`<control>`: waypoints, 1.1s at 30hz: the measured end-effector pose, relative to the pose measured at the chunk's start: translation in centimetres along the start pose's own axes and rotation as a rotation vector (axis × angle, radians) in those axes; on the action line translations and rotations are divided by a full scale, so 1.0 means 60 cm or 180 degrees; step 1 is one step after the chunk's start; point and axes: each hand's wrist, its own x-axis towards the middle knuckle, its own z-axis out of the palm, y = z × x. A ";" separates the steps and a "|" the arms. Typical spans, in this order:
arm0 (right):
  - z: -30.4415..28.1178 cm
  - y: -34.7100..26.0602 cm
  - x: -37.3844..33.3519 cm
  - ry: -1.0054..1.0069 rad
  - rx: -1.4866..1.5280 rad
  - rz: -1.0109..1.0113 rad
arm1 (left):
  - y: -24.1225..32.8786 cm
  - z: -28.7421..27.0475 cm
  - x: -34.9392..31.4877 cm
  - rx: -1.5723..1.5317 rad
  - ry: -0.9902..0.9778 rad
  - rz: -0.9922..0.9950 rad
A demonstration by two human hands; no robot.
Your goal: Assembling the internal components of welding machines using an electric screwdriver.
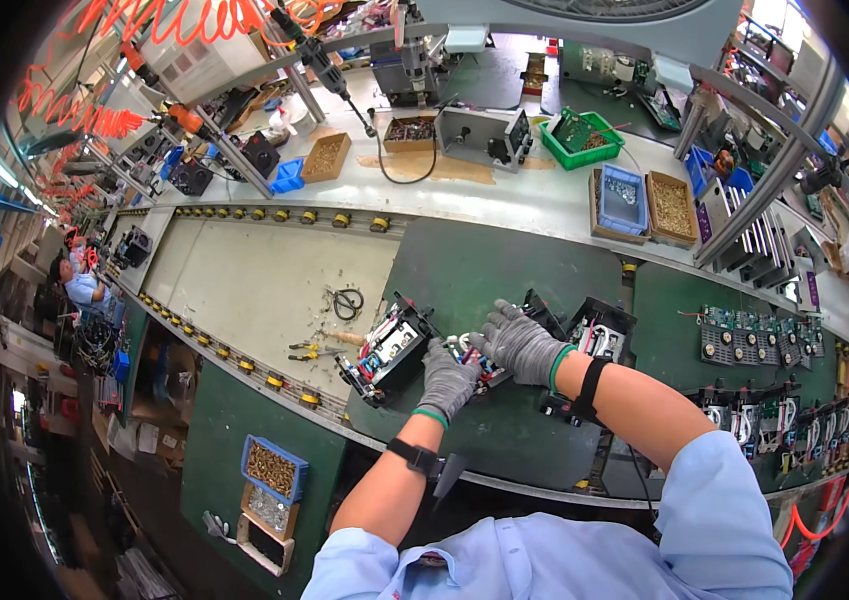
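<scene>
An open black electronic unit (490,377) with coloured wires and white cables lies on the green board, largely hidden under my hands. My left hand (447,383), in a grey glove, closes on its left side, the fingertips by the white cables. From the right, my gloved right hand (525,346) reaches over the same unit with bent fingers gripping it. Left of my hands sits a second black unit (397,345) with a pale top plate and wires, tilted. A third such unit (600,335) stands just right of my right hand.
Yellow-handled pliers (315,351) and a black cable coil (348,304) lie left on the line. Boxes of screws (273,470) stand at lower left. Beyond are a green tray (583,140) and a hanging screwdriver (320,65). Several circuit boards (760,340) lie right.
</scene>
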 end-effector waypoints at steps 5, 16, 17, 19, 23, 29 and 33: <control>0.023 -0.071 0.038 0.0532 -0.0033 0.0162 | -0.054 -0.027 -0.036 0.0413 0.0517 0.0435; 0.026 -0.060 0.044 0.0472 0.0066 0.0109 | -0.057 -0.043 -0.032 -0.0006 -0.0035 0.0321; 0.023 -0.059 0.045 0.0390 0.0024 0.0096 | -0.064 -0.045 -0.034 -0.0119 -0.0073 0.0390; 0.021 -0.054 0.052 0.0377 0.0193 0.0062 | -0.078 -0.046 -0.035 -0.0065 -0.0106 0.0595; 0.023 -0.045 0.058 0.0151 0.0340 -0.0044 | -0.100 -0.047 -0.039 -0.0306 -0.0327 0.0777; -0.001 -0.058 0.049 0.0136 0.0252 0.0120 | -0.057 -0.077 -0.040 0.0068 -0.0168 0.0972; -0.017 -0.038 -0.010 0.1198 0.0627 -0.0083 | -0.012 -0.137 -0.094 0.0560 0.0216 0.1698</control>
